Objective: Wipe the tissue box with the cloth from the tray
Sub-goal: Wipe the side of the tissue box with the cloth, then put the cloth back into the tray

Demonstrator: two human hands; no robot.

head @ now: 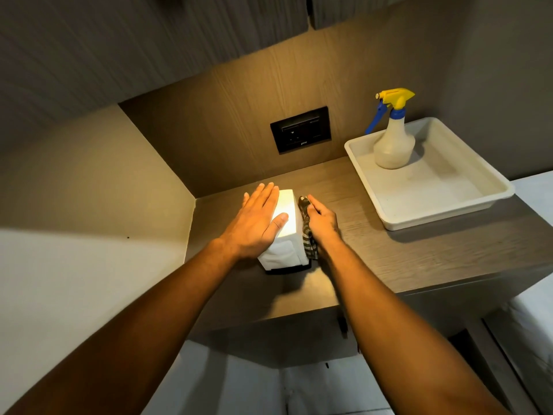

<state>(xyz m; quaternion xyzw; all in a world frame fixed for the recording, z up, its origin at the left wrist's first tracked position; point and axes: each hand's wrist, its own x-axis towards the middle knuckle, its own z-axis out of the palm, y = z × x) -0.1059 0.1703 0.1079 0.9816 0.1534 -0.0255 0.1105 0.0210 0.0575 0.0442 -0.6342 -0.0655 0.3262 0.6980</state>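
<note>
I judge the wiping is under way: my left hand (pixel 257 217) lies flat and unclenched on the white tissue box (pixel 285 232) near the desk (pixel 389 259) front, steadying it, while my right hand (pixel 321 218) presses the bunched cloth (pixel 306 226) to its right side. Next, other faces. Farther back, the tray (pixel 443 202) holds only a spray bottle (pixel 393 139)

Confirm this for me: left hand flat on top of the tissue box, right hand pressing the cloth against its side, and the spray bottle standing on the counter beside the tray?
Not quite. The head view shows the spray bottle standing inside the tray, not beside it. The rest holds: left hand on the tissue box, right hand pressing the cloth against its side.
</note>
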